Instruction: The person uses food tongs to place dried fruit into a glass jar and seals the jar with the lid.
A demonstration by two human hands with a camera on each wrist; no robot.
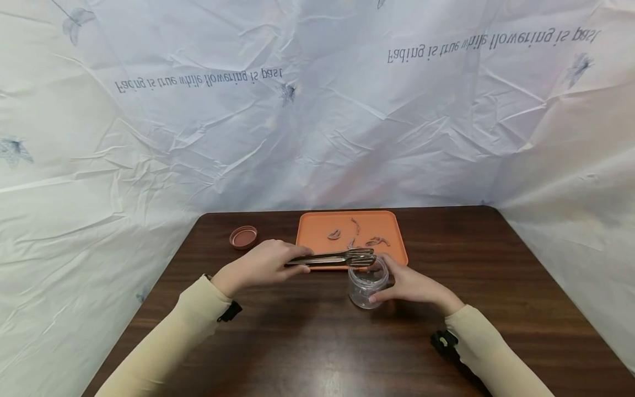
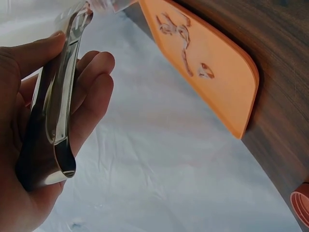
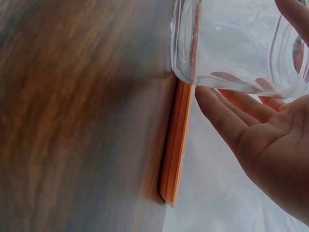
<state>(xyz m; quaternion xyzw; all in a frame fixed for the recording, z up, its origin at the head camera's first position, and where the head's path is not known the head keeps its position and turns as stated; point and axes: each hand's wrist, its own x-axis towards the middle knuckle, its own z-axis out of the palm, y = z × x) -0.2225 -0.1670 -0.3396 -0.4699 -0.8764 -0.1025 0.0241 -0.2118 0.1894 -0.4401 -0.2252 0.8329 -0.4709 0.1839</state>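
Observation:
My left hand [image 1: 265, 266] holds metal tongs [image 1: 329, 258] between thumb and fingers, as the left wrist view also shows. The slotted tips of the tongs reach to the mouth of a clear jar [image 1: 364, 293]; whether they hold anything I cannot tell. Around the jar's side curl the thumb and fingers of my right hand [image 1: 412, 282]. No lid sits on the jar, and its see-through wall shows nothing clearly inside. Just behind it lies an orange tray [image 1: 317, 221] bearing several thin, curled brownish pieces [image 1: 378, 241], their kind unclear. Hands and tongs cover part of the tray's front edge.
A reddish-brown screw lid [image 1: 243, 237] lies on the dark wooden table [image 1: 456, 253], left of the tray. Pale printed sheeting [image 1: 317, 138] hangs behind the table and along both sides. Dark straps [image 1: 230, 311] sit at both wrists.

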